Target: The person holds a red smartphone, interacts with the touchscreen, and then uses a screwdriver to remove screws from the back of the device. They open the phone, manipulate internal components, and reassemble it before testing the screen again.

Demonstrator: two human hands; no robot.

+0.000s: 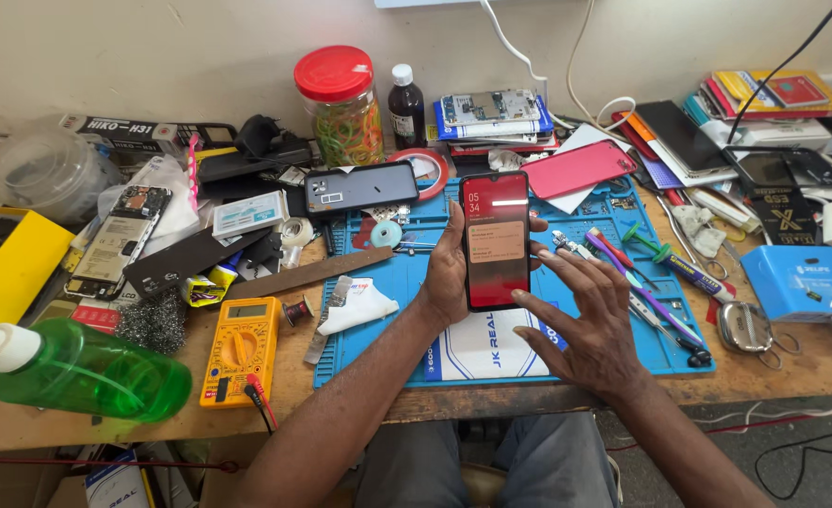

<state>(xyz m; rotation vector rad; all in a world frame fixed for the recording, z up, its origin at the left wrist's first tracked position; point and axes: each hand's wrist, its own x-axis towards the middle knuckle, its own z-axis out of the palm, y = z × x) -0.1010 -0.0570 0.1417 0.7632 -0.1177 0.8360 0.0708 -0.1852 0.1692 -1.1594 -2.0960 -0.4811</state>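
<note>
Smartphone (496, 240), lit red, looks light, rigid, slick and breakable, best held by its long edges as the left hand (447, 273) clasps it upright, right hand (593, 325) spread open, fingertip touching its screen.

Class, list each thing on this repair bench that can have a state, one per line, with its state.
smartphone: screen lit, held upright
left hand: gripping the smartphone from behind
right hand: open, a finger at the smartphone's edge
jar: red lid on
dark bottle: white cap on
green spray bottle: lying on its side
multimeter: display blank, leads plugged in
opened phone: back off, insides showing
</note>
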